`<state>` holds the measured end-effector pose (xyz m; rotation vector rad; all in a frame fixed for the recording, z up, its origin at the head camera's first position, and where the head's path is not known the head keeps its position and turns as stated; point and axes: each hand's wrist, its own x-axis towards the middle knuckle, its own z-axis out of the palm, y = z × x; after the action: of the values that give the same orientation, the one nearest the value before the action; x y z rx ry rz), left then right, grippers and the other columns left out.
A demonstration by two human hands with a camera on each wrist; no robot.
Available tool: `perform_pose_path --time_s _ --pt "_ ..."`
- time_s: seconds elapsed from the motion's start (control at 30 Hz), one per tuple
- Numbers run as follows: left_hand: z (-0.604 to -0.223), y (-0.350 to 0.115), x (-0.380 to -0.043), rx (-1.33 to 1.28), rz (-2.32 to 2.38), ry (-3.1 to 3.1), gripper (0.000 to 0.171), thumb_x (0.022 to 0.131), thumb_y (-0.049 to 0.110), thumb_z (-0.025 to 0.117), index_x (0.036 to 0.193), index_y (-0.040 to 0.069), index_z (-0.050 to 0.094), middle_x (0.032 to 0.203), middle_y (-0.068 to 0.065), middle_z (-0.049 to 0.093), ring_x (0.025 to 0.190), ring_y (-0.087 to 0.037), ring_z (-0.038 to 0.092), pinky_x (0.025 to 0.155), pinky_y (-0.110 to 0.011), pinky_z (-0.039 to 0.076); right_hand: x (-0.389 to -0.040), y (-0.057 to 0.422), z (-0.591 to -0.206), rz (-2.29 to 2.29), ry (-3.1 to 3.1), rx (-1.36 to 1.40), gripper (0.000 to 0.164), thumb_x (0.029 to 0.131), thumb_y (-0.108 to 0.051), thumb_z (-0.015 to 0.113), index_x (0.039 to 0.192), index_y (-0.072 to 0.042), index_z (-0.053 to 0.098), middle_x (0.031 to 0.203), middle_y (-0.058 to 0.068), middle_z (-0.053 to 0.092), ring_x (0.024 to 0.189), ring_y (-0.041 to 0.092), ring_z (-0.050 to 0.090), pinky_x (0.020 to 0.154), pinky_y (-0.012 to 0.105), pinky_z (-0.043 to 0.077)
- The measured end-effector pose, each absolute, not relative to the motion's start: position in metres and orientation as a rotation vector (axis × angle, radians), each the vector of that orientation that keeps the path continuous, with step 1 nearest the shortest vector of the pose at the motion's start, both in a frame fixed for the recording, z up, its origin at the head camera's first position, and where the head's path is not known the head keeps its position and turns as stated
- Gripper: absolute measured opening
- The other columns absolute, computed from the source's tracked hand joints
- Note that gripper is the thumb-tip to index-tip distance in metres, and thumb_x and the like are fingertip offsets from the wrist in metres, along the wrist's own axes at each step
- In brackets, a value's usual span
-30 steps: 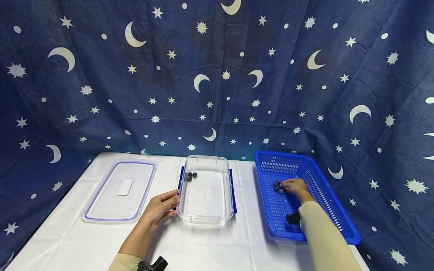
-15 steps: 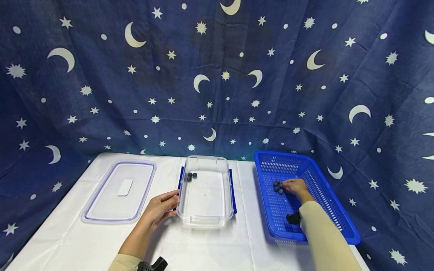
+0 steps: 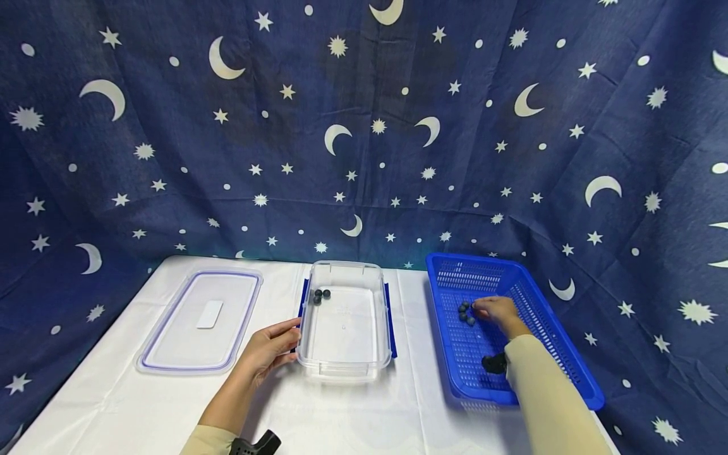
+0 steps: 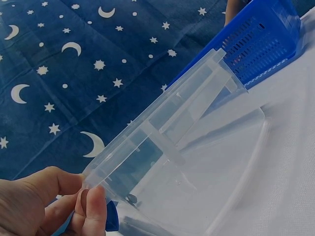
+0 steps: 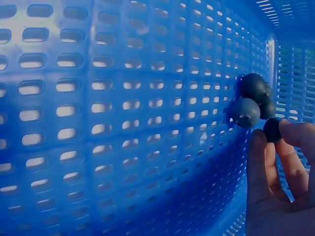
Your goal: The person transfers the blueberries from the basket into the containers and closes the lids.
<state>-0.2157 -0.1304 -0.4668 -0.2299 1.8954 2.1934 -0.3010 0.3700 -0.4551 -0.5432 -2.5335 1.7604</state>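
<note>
Down in the blue perforated plastic basket, my right hand pinches one dark, round berry between thumb and fingertips; so slight a hold on a curved surface could let it slip, and a brushing finger could scatter the dark berries clustered beside it. My left hand grips the side of the clear plastic container, and an uneven tug there could tilt it and roll its three dark berries.
</note>
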Motion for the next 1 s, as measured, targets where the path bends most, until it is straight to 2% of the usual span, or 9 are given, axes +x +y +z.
perform_pose_path --time_s 0.27,0.57,0.77,1.0 --pt "-0.465 -0.131 -0.215 -0.211 2.208 1.884 0.048 0.095 0.007 0.063 0.139 -0.006 0.050 0.094 0.000 0.067 0.081 -0.007 0.064 0.064 -0.018 0.060 -0.306 0.362 -0.448 1.815 -2.526 -0.486 0.030 0.090 0.004 0.063 0.113 0.024 0.059 0.080 -0.002 0.067 0.071 0.003 0.064 0.072 0.020 0.061" --pt "-0.465 -0.131 -0.215 -0.207 2.194 1.881 0.049 0.096 0.009 0.063 0.141 -0.004 0.049 0.097 0.000 0.067 0.086 -0.009 0.064 0.066 -0.018 0.061 -0.318 0.346 -0.439 1.937 -2.484 -0.313 0.033 0.093 0.005 0.060 0.118 0.025 0.055 0.082 -0.003 0.067 0.074 0.003 0.066 0.079 0.024 0.061" --pt "-0.467 -0.131 -0.216 -0.212 2.192 1.875 0.050 0.095 0.008 0.063 0.142 -0.003 0.049 0.095 0.001 0.066 0.084 -0.009 0.063 0.066 -0.019 0.061 -0.318 0.336 -0.431 1.948 -2.521 -0.228 0.039 0.096 0.000 0.059 0.125 0.025 0.050 0.092 0.001 0.069 0.081 0.006 0.067 0.087 0.029 0.060" --pt "-0.467 -0.132 -0.217 -0.196 2.194 1.877 0.050 0.096 0.009 0.063 0.141 -0.005 0.048 0.095 0.000 0.067 0.082 -0.006 0.063 0.065 -0.019 0.061 -0.319 0.330 -0.426 1.983 -2.500 -0.168 0.040 0.098 0.001 0.055 0.128 0.025 0.046 0.095 0.001 0.069 0.081 0.005 0.068 0.085 0.025 0.060"
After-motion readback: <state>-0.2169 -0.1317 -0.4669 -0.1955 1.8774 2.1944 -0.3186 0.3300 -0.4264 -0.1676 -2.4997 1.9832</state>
